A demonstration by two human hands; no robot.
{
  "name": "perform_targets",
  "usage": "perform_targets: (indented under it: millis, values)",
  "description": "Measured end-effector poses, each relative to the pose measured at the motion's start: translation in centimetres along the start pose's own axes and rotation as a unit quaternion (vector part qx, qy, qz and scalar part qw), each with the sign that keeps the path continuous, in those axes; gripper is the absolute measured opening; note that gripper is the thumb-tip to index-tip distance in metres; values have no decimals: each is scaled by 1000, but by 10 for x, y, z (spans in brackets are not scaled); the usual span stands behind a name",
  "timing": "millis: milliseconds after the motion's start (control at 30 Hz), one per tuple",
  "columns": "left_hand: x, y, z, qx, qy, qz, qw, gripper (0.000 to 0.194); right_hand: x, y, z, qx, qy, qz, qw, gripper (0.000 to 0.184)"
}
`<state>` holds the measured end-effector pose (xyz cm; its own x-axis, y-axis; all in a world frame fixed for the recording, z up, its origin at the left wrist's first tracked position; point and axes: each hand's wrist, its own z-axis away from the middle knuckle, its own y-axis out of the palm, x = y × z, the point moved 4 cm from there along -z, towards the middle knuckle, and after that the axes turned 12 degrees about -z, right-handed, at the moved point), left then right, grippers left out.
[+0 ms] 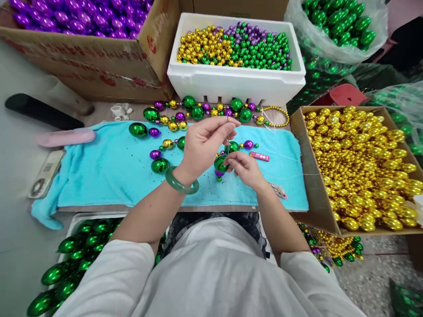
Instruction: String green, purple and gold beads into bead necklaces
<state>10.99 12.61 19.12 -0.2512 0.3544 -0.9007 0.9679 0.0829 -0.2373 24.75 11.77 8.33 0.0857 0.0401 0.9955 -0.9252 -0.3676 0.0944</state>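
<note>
From my end, head view: left hand (pixel 202 147) is over the middle of the towel, grip narrow, thumb and index pinched on a thin strand (pixel 228 137). Green bangle (pixel 181 181) on that wrist. Right hand (pixel 245 169) is lower, fingers curled at the big green bead (pixel 220 164); I can't tell if its grip is on the bead or the strand.

Bead string (pixel 168 144) lies on the blue towel (pixel 109 167), partly hidden by the left hand. Purple bead (pixel 248 144) is beyond the right hand, with the red packet (pixel 259 156) just below it in view. Loose green bead (pixel 138 130) and loose purple bead (pixel 154 132) sit toward the towel's far edge, left of the hands. Small pink-handled tool (pixel 279 190) is by the right forearm, type unclear.

Longer bead garland (pixel 197 112) runs between towel and foam box (pixel 236 82), which holds small gold, green and purple beads. Cardboard box (pixel 99 70) of purple beads far left, open carton (pixel 322 185) of gold beads at right. Pink case (pixel 67 137) overlaps the towel's left end. Bench (pixel 99 115) shows along the towel's far edge.
</note>
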Motion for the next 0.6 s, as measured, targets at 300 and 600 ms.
perform_targets:
  millis: [300,600]
  values:
    - [48,23,36,217,61,-133,965,49,37,-2,16,-50,-56,-179,981,23]
    - [70,45,94,208,54,-398,892,14,107,-11,44,-101,-206,-204,952,8]
